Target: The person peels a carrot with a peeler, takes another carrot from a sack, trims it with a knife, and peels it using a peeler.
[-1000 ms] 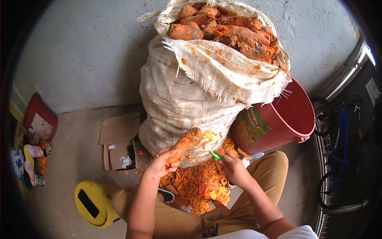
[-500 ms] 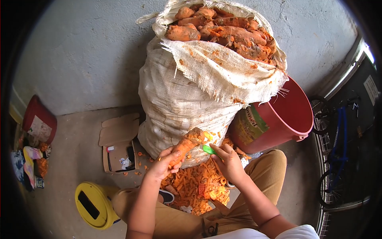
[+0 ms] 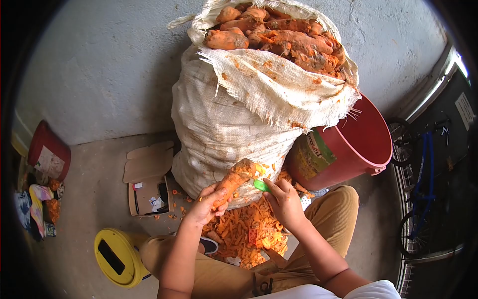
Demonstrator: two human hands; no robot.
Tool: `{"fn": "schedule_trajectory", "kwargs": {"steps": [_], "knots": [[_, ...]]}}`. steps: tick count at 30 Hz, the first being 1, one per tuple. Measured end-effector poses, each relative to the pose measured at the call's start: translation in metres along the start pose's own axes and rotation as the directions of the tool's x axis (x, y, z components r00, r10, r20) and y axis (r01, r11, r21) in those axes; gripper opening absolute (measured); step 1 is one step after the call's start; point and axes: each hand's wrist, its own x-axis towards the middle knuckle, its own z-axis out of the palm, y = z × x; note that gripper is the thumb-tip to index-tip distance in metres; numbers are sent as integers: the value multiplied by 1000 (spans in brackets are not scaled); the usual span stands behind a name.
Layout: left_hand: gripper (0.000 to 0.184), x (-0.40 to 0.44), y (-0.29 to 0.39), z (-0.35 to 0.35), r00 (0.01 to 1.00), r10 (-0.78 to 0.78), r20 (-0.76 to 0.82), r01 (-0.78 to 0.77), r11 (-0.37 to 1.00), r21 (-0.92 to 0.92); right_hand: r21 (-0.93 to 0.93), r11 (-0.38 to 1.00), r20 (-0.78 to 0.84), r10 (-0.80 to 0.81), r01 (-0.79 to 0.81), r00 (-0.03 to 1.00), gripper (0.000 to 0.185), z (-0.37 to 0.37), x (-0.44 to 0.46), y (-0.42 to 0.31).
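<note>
A large carrot (image 3: 232, 184) with a dirty, rough upper end sits in my left hand (image 3: 207, 205), whose fingers wrap round its lower part. My right hand (image 3: 286, 204) is closed on a green-handled peeler (image 3: 261, 186), held just beside the carrot's upper end. The peeler's blade is too small to make out clearly. Below both hands lies a heap of orange carrot peelings (image 3: 234, 231) between my legs. A big white woven sack (image 3: 224, 119) stands right in front, filled to the top with unpeeled carrots (image 3: 298, 42).
A red bucket (image 3: 366, 134) stands to the right of the sack. On the left are an open cardboard box (image 3: 144, 177), a yellow-lidded container (image 3: 113, 279) and a dark red bin (image 3: 47, 154). A blue bicycle (image 3: 425, 174) is at the far right.
The green-handled peeler and my right hand have shifted very slightly. My left hand keeps the carrot in almost the same place, and the view has moved a little.
</note>
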Motion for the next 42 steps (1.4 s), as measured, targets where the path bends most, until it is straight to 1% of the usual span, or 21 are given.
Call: {"fn": "schedule_trajectory", "kwargs": {"steps": [2, 5, 8, 10, 13, 16, 19, 23, 26, 32, 36, 38, 41, 42], "knots": [[27, 1, 0, 0, 1000, 4, 2, -4, 1000, 11, -91, 996, -34, -25, 21, 999, 33, -1, 0, 1], [27, 1, 0, 1, 1000, 10, 5, -10, 1000, 28, -133, 990, -2, -54, 53, 999, 34, -3, 1, 2], [26, 0, -1, 2, 1000, 12, 1, -12, 1000, 28, -143, 988, -4, -53, 52, 999, 34, -2, -1, 1], [26, 0, 0, 2, 1000, 15, -7, -15, 999, 28, -137, 990, -6, -36, 35, 999, 34, 0, -2, 2], [28, -1, -2, 3, 1000, -1, 5, 2, 1000, -20, -114, 993, -15, -23, 21, 1000, 34, 1, -3, 1], [25, 0, -7, 1, 998, -52, 23, 55, 986, -157, -63, 998, -51, -20, 17, 998, 35, 3, -3, 1], [26, 4, -13, 2, 990, -85, 116, 116, 949, -292, -26, 1000, -78, -12, 10, 997, 36, 3, -3, 1], [29, 7, -22, 2, 987, -103, 120, 139, 930, -341, -27, 1000, -88, 7, -9, 996, 37, 5, -4, 2], [41, 9, -27, 3, 983, -100, 151, 146, 932, -330, -47, 999, -104, 14, -19, 994, 38, 7, -4, 1], [38, 7, -31, 16, 988, -77, 131, 119, 929, -350, -85, 994, -148, 54, -67, 988, 39, 21, -5, 2], [36, 6, -34, 18, 995, -59, 86, 85, 938, -336, -76, 994, -165, 68, -82, 984, 38, 33, -3, 4], [37, 6, -36, 16, 995, -68, 68, 88, 930, -358, -60, 995, -163, 69, -80, 984, 38, 37, -1, 5], [37, 4, -35, 13, 996, -67, 60, 84, 927, -365, -79, 988, -146, 117, -130, 982, 36, 41, 0, 6], [37, 3, -34, 13, 996, -64, 61, 82, 928, -364, -14, 969, -151, 241, -246, 959, 33, 45, 3, 18]]}}
